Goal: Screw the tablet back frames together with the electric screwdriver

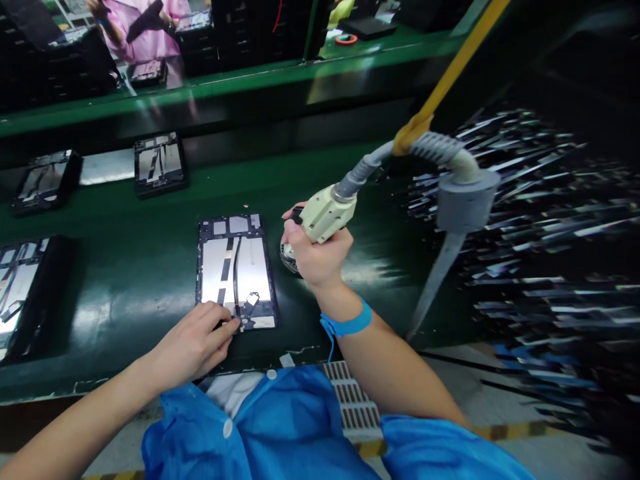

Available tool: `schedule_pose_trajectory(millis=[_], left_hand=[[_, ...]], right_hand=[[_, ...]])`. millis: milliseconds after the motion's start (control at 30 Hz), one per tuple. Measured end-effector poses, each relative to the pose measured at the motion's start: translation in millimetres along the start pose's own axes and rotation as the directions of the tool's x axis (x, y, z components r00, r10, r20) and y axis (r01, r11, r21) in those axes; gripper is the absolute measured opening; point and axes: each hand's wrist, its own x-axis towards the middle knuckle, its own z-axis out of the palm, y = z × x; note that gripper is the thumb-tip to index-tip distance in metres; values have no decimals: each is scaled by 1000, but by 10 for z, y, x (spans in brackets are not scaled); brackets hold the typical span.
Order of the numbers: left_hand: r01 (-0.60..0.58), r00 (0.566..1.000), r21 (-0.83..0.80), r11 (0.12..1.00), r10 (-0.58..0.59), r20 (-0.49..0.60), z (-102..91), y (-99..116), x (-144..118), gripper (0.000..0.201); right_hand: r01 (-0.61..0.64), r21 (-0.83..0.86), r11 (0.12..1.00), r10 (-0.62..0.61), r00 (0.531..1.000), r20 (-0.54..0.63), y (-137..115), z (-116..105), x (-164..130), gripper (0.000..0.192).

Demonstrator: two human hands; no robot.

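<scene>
Risk: left hand (193, 343) only fingertip-pins the open tablet chassis (236, 270) while right hand (316, 253) grips the hose-fed driver (327, 213); hose tug could drag the tip across the boards.

Surface: a long glossy dark green surface (125, 267) ran across the view, its near edge chipped.
Raised ledge: a brighter green ledge (250, 83) lay behind it, carrying black stacked trays (45, 67).
Other units: opened black tablet shells with silver insides (160, 163) sat well apart along the belt, one at the far left edge (20, 293).
Co-worker: a person in a pink coat (145, 30) stood beyond the ledge.
Floor: pale grey floor (550, 427) with a yellow-black striped line (510, 432) and a slotted grey grate (353, 400).
Light: overhead glare shone in white patches on the green top.
Right side: blurred, streaked dark area; cannot tell what stood there.
</scene>
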Motion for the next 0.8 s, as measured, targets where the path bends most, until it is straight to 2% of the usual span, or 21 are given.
schedule_pose_trajectory(millis=[200,433,533,700,800], left_hand=[[-26,997,89,996,32,-64,140,-48,-40,35],[49,973,65,997,-33,-228,391,-24,-95,39],[77,967,65,995,-59,-248,427,-140,44,34],[96,949,47,994,-77,-304,437,-450,420,22],[134,932,54,989,-108,-346,471,-498,530,22]], right_hand=[[-9,-6,1000,9,1000,-3,1,-2,4,13],[-23,4,1000,23,1000,-7,-38,-11,0,16],[-18,3,1000,18,1000,-11,-45,-30,17,16],[24,-65,998,-26,999,-28,-5,-97,49,19],[34,-86,996,-38,998,-47,35,-138,49,20]])
